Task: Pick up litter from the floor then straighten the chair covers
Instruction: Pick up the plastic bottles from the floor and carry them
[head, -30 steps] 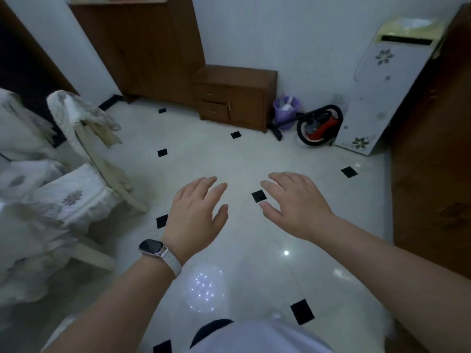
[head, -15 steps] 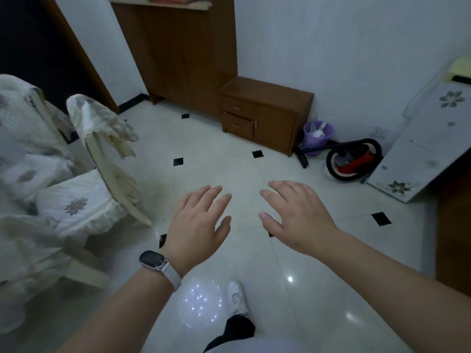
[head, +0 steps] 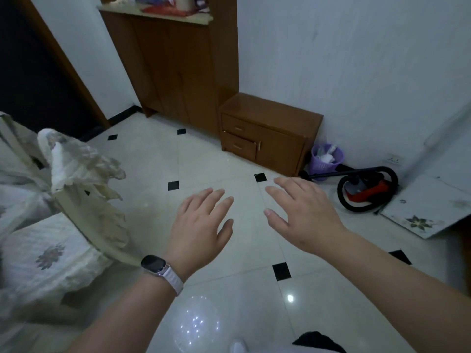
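Note:
My left hand (head: 201, 225), with a watch on its wrist, hovers palm down over the white tiled floor (head: 204, 159), fingers spread and holding nothing. My right hand (head: 303, 212) floats beside it, also flat and empty. At the left stands a chair whose cream frilled cover (head: 76, 174) sits bunched and crooked over the backrest. Its seat cover (head: 43, 253) carries a flower print. I see no loose litter on the floor between my hands.
A tall wooden cabinet (head: 178, 64) and a low drawer unit (head: 267, 133) line the far wall. A purple basket (head: 326, 159) holding scraps, a red vacuum cleaner (head: 367, 192) and a leaning white flowered panel (head: 428, 212) stand at the right. A dark doorway (head: 33, 72) opens at the left.
The view has swung up and to the left, so the cabinets and vacuum slid right and down. Both hands stayed flat and empty in front of me.

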